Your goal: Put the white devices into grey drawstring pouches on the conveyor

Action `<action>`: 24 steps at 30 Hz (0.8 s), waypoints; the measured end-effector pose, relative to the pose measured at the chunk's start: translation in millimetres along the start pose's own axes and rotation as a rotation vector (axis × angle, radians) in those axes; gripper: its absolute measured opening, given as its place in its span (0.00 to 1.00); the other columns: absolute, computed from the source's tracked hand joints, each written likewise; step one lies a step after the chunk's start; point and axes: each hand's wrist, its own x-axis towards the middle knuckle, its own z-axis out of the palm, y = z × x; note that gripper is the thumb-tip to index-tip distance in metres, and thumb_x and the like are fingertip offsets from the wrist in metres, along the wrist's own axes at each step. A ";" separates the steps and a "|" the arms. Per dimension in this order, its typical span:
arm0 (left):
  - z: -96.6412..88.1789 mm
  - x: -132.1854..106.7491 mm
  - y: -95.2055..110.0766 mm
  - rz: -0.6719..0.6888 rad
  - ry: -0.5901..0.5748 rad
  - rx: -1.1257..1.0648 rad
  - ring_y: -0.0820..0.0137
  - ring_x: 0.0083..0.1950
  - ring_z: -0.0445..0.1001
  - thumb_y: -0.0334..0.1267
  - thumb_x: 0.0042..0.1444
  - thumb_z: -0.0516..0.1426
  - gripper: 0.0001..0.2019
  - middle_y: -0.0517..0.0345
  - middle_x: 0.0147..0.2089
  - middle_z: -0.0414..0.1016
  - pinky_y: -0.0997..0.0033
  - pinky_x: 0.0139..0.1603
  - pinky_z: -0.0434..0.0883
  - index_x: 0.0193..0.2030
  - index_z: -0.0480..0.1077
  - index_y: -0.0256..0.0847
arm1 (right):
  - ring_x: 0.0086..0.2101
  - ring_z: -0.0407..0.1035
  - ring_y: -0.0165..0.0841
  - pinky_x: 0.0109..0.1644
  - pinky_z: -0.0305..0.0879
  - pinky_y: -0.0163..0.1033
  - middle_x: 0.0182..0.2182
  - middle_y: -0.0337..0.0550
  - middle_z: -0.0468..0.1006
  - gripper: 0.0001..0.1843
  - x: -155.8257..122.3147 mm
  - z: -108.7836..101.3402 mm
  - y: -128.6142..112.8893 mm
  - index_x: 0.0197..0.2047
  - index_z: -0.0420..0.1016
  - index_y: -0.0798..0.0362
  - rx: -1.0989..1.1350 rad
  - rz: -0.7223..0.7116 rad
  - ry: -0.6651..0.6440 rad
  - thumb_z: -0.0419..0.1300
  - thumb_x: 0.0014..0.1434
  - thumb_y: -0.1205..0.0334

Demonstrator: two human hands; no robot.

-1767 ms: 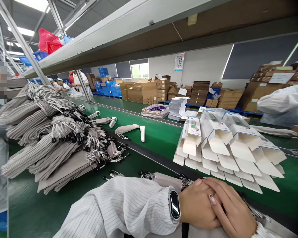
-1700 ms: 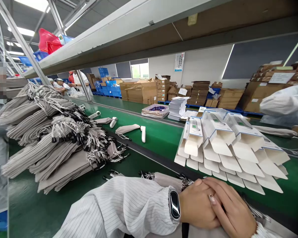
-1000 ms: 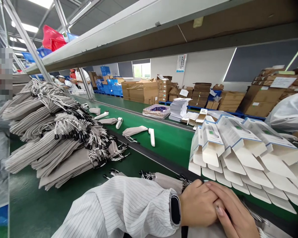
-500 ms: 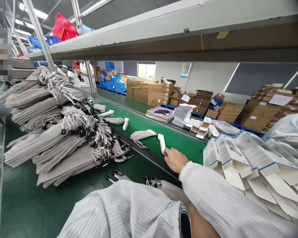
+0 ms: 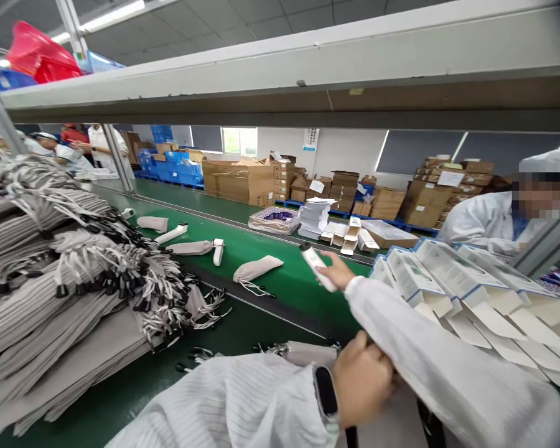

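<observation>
My right hand grips a white stick-shaped device with a dark end, raised just above the green belt. Lower down, my left hand is closed below my right sleeve, which partly covers it. What its fingers hold, if anything, is hidden. Beside that hand lies a grey drawstring pouch. Another grey pouch, its cord trailing, rests on the belt left of the white device. Farther left on the belt are a white angled device and a similar white device.
Stacked grey pouches with white cords fill the left side. White cartons with open flaps stand at right, near a co-worker. A paper stack and a basket stand behind the belt. An overhead shelf spans the view.
My right hand has lifted the white device off the belt. My left hand has come into view. The camera has turned right, bringing a co-worker into view.
</observation>
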 end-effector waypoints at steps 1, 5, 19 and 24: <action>-5.2 0.1 -3.0 -0.014 -0.008 -0.062 0.69 0.38 0.63 0.37 0.50 0.54 0.07 0.57 0.32 0.66 0.69 0.43 0.61 0.32 0.64 0.34 | 0.35 0.66 0.32 0.35 0.64 0.40 0.37 0.46 0.68 0.26 -16.5 -18.8 4.4 0.55 0.35 0.53 0.110 -0.033 0.020 0.45 0.57 0.63; -31.5 2.1 -13.1 -0.058 -0.051 -0.374 0.71 0.38 0.60 0.34 0.49 0.56 0.05 0.61 0.29 0.66 0.74 0.41 0.58 0.28 0.63 0.36 | 0.36 0.66 0.34 0.41 0.63 0.44 0.40 0.41 0.66 0.39 -98.4 -87.6 17.4 0.54 0.37 0.43 0.798 -0.274 0.076 0.59 0.47 0.62; -63.6 26.4 -6.6 -0.154 -0.091 -0.786 0.75 0.29 0.57 0.40 0.54 0.50 0.10 0.63 0.28 0.56 0.78 0.28 0.54 0.26 0.58 0.37 | 0.27 0.67 0.33 0.31 0.66 0.46 0.29 0.34 0.67 0.31 -148.4 -103.3 37.6 0.49 0.45 0.41 1.123 -0.253 0.147 0.59 0.46 0.53; -65.7 39.1 -10.2 -0.264 0.112 -0.791 0.77 0.29 0.56 0.41 0.53 0.51 0.11 0.64 0.28 0.53 0.79 0.28 0.55 0.25 0.56 0.37 | 0.28 0.65 0.29 0.28 0.63 0.34 0.27 0.39 0.68 0.21 -145.0 -84.6 50.1 0.30 0.62 0.55 0.866 -0.100 -0.066 0.47 0.52 0.44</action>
